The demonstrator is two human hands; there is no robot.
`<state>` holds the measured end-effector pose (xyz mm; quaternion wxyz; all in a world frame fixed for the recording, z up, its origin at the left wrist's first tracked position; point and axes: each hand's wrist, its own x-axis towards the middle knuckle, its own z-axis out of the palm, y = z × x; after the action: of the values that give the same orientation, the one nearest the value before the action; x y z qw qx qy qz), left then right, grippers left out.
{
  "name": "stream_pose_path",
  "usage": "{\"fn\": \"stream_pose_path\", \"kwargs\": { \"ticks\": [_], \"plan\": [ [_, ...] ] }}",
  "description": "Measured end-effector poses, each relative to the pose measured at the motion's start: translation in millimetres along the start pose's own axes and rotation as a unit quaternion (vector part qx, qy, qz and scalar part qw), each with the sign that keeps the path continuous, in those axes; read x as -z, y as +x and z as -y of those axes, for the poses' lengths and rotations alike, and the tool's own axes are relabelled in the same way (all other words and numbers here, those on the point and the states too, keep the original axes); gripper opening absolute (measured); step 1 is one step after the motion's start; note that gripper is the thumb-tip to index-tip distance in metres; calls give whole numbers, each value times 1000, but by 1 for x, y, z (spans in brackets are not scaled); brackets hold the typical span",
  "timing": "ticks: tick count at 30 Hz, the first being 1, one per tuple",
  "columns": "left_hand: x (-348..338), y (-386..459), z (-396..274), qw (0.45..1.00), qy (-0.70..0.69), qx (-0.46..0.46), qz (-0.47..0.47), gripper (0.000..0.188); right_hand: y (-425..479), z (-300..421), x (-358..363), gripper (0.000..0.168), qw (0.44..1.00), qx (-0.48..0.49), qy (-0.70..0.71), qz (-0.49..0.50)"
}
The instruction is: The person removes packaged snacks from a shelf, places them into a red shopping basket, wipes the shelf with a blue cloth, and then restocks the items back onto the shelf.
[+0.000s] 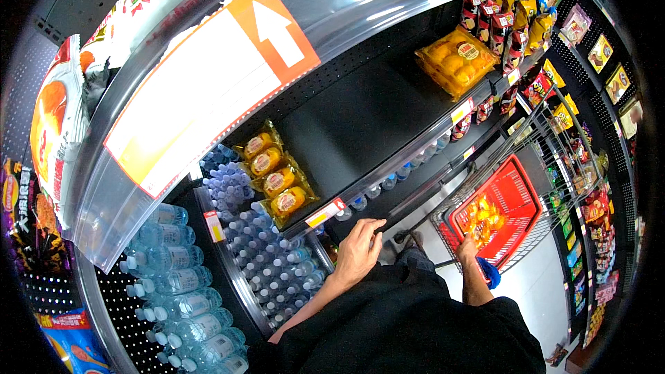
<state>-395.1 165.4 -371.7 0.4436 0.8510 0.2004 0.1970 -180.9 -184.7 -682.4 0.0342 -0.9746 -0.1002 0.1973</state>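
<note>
My left hand (358,245) holds nothing. Its fingers are half bent and apart, close to the front edge of a black shelf (337,140). My right hand (468,248) is at the near side of a red plastic basket (526,208), which sits in a wire shopping cart (519,153). Its fingers meet the lower end of some orange-yellow packaged food (487,218) in the basket; whether they grip it is hard to see. A blue band (490,273) lies by my right wrist. On the shelf stands a row of packed yellow cakes (274,182).
A larger yellow cake pack (457,59) lies farther along the shelf, beside several snack bags (506,21). A clear shelf guard with a price sign (208,88) arches close overhead. Bottled water (182,280) fills the lower left. A snack rack (597,208) lines the right side.
</note>
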Motion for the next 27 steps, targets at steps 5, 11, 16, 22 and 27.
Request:
{"fn": "stream_pose_path", "kwargs": {
  "ticks": [5,11,16,22,27],
  "plan": [
    [2,-1,0,1000,-6,6,4,31,-6,7,13,22,1000,-10,2,2],
    [6,-3,-1,1000,-20,10,9,29,-2,1,6,32,999,-19,43,-3],
    [5,-7,4,1000,-20,16,14,30,-4,2,2,28,998,-11,50,-24],
    [9,-10,5,999,-7,22,22,30,-12,16,16,42,998,-14,45,30],
    [12,-9,5,999,4,22,32,31,-9,7,-1,30,999,-14,45,-21]
  ]
}}
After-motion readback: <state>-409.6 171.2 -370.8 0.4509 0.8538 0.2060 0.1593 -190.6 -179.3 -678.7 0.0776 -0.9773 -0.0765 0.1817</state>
